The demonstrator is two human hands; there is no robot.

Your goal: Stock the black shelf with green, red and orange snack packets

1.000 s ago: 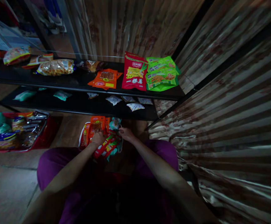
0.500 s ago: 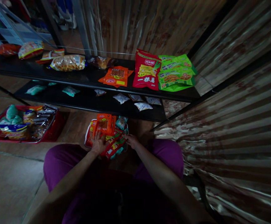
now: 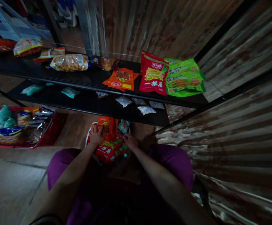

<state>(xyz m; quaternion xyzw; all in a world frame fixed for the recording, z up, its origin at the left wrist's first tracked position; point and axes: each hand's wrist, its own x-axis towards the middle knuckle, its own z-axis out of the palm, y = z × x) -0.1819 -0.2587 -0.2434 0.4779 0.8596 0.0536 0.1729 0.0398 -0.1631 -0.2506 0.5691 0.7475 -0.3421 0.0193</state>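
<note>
Between my knees, a small basket with a white handle [image 3: 87, 137] is heaped with snack packets. My left hand [image 3: 96, 136] lies over its left side, fingers spread, against an orange snack packet [image 3: 106, 127]. A red snack bag [image 3: 106, 151] covers the near part of the heap, with another red bag partly under it. My right hand [image 3: 131, 141] is closed at the red bag's right edge, thumb and fingertips together on it. Behind that hand sits a teal wrapped packet [image 3: 124, 125]. The heap hides most of the basket.
A red basket [image 3: 53, 132] of snacks stands on the floor at left. Ahead, a black shelf [image 3: 91, 80] bears a red bag [image 3: 154, 73], green bags [image 3: 185, 78] and orange packets [image 3: 120, 78]. Small packets [image 3: 146, 110] lie on the lower shelf. A curtain [image 3: 239, 134] hangs at right.
My left hand has moved off the red bag toward the basket's left side. More of the red bag's front shows. My right hand stays at its edge; the view has shifted slightly.
</note>
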